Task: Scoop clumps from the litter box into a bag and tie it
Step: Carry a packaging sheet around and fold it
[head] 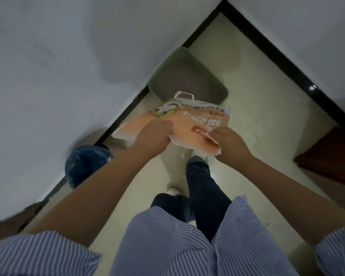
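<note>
bag (189,124): crinkly orange-and-white plastic, held flat over the floor just in front of the litter box | left hand (155,132): pinching its near edge | right hand (227,142): pinching its right corner | litter box (223,88): green, rounded, grey grit inside, in the wall corner | scoop (184,95): white, toothed, mostly hidden behind bag | blue bin (84,164): blurry

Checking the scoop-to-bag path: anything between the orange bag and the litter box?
Only the white scoop, resting on the green litter box's near rim just beyond the orange bag. Left hand and right hand both grip the bag's near edge; otherwise bare floor.
</note>
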`<state>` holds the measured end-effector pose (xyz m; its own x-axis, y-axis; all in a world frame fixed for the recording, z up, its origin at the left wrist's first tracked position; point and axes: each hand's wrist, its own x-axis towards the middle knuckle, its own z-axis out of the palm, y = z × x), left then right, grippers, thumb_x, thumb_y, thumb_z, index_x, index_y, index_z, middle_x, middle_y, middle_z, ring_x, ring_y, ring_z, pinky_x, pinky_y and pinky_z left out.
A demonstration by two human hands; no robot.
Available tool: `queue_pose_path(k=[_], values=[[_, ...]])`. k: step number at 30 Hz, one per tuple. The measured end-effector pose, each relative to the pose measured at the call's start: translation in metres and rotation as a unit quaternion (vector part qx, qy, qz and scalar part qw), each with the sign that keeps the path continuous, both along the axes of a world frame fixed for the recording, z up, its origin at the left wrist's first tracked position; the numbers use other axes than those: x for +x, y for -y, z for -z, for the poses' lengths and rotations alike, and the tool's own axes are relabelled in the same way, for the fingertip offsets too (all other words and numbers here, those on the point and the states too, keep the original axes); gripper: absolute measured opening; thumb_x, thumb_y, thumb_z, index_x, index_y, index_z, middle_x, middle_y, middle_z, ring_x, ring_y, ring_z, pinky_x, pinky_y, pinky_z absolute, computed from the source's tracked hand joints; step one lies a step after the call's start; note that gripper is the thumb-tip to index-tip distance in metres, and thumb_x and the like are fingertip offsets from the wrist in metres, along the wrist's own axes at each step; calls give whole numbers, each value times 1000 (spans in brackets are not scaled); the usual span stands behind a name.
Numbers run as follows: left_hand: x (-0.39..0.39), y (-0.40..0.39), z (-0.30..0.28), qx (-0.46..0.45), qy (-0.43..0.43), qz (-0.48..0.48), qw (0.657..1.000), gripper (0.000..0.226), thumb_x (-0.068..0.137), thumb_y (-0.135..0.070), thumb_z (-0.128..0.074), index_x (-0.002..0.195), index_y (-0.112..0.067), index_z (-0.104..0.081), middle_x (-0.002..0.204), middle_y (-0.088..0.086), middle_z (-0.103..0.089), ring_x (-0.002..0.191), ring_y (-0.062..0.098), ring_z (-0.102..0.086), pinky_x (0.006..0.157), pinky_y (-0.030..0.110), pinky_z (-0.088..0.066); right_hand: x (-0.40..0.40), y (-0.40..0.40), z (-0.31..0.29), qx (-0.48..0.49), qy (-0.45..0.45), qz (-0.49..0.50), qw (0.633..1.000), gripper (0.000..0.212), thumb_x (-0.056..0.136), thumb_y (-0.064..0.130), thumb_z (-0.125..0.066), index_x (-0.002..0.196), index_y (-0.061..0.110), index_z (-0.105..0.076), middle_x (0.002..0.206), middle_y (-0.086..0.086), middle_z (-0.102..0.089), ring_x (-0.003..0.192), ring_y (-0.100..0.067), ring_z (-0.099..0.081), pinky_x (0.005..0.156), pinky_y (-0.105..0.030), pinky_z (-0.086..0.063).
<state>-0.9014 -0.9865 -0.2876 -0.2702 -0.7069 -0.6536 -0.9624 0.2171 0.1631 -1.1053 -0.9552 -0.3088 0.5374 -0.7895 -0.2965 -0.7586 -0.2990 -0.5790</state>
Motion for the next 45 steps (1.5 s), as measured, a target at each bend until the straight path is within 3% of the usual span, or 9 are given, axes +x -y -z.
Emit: queue_pose_path(k=[5,12,16,18,26,31,35,41,45], values=[[52,-68,-16,-39,-11,-116,992,32,98,-15,-38,127,-4,-48,130,14,-51,118,28,-45,96,33,-34,51,-4,-25,-86,5,-116,989,14,58,1,-60,64,3,-72,58,-13,-70,50,-26,-66,46,-26,-53],[111,-262,-73,-171,45,-216,960,28,98,-12,-39,123,-9,-52,120,9,-55,108,24,-49,88,29,-38,147,-89,-82,-165,-15,-310,936,32,65,17,-39,38,9,-56,37,-9,-53,34,-23,-50,43,-25,-45],[123,-405,-118,-213,17,-404,890,28,96,-12,-44,117,5,-53,118,23,-55,108,33,-47,86,36,-33,206,-193,-137,-126,42,-359,924,47,73,35,-36,60,-1,-63,63,-21,-65,64,-32,-60,71,-39,-48],[125,-472,-141,-246,17,-475,845,32,97,-15,-39,110,10,-54,112,28,-55,104,36,-48,83,40,-34,234,-244,-165,-114,22,-413,903,40,71,39,-36,55,6,-54,62,-10,-59,72,-30,-55,58,-29,-38],[129,-677,-193,-297,91,-635,707,57,89,-34,-22,94,10,-58,94,28,-60,90,40,-56,72,40,-43,346,-448,-234,-205,10,-682,702,25,93,17,-45,100,8,-67,103,-8,-65,98,-26,-58,86,-34,-43],[157,-788,-204,-282,158,-712,623,32,92,-16,-36,91,8,-57,87,23,-61,82,38,-59,69,38,-45,412,-570,-233,-247,62,-748,614,20,89,13,-51,93,3,-68,98,-14,-66,99,-29,-55,83,-33,-38],[191,-888,-201,-271,209,-729,593,26,72,-16,-38,63,0,-56,53,13,-57,43,30,-55,39,28,-42,479,-678,-236,-248,146,-793,537,7,74,7,-69,73,0,-69,75,-15,-68,81,-31,-62,66,-32,-39],[243,-1017,-206,-155,240,-827,485,26,90,-8,-45,115,-4,-50,110,13,-56,102,29,-52,81,32,-37,574,-837,-250,-240,132,-866,418,25,94,20,-44,103,9,-64,107,-7,-62,106,-22,-49,85,-28,-34],[272,-1093,-203,-112,277,-870,392,30,93,-12,-40,123,-15,-42,122,4,-48,113,22,-45,89,29,-30,618,-934,-256,-250,140,-889,358,25,95,18,-43,102,10,-65,104,-6,-63,104,-22,-49,85,-28,-35]])
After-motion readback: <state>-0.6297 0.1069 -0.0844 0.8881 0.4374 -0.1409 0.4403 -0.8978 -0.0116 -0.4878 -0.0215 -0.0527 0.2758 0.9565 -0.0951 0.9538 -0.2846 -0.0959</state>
